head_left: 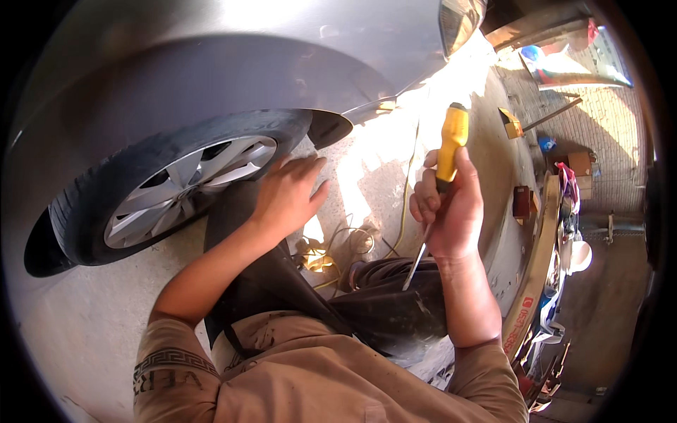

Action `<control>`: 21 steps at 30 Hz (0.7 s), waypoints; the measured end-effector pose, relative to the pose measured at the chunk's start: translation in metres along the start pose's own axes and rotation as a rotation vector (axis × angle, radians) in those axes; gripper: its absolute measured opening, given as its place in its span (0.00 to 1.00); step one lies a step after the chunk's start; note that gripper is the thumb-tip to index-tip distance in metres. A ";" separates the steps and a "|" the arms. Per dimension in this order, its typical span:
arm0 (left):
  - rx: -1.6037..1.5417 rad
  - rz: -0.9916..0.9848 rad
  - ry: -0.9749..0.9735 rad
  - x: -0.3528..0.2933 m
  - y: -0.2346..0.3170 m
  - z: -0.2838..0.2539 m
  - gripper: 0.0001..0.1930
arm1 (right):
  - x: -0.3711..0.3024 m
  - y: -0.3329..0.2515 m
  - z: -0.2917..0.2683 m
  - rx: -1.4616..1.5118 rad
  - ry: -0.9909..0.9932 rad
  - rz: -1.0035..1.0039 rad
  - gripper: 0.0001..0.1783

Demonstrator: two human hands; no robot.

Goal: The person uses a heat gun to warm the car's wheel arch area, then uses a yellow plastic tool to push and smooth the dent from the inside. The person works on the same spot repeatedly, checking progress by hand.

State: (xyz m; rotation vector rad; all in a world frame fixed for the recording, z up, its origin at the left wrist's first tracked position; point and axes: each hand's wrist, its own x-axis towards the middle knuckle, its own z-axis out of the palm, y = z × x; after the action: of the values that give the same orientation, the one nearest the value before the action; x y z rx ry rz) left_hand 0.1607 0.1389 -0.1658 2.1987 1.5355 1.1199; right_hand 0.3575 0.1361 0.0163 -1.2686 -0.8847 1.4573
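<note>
A screwdriver (451, 144) with a yellow and black handle is gripped in my right hand (455, 211). Its handle points up and away, and the thin metal shaft slants down toward my right thigh. My left hand (290, 190) holds nothing, its fingers stretched out beside the car's tire (282, 134). Whether the fingertips touch the rubber I cannot tell. The wheel has a silver spoked rim (190, 187) and sits under the grey car's fender (211, 77). Behind the tire hangs a dark flap of wheel-arch lining (330, 129).
A yellow cable (407, 197) runs across the concrete floor to a tangle of cord and a yellow object (317, 259) near my legs. At right, a long wooden bench edge (532, 282) carries clutter. Small boxes (522, 202) and a yellow-headed tool (510, 124) lie beyond.
</note>
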 end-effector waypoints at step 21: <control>-0.032 -0.027 0.676 0.082 0.022 -0.023 0.10 | 0.006 0.006 0.010 -0.740 -0.104 0.044 0.22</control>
State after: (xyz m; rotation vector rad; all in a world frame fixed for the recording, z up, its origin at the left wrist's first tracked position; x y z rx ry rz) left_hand 0.1728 0.1967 -0.1010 1.8557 1.7409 1.9970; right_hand 0.3470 0.1410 0.0108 -1.7544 -1.5621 1.2725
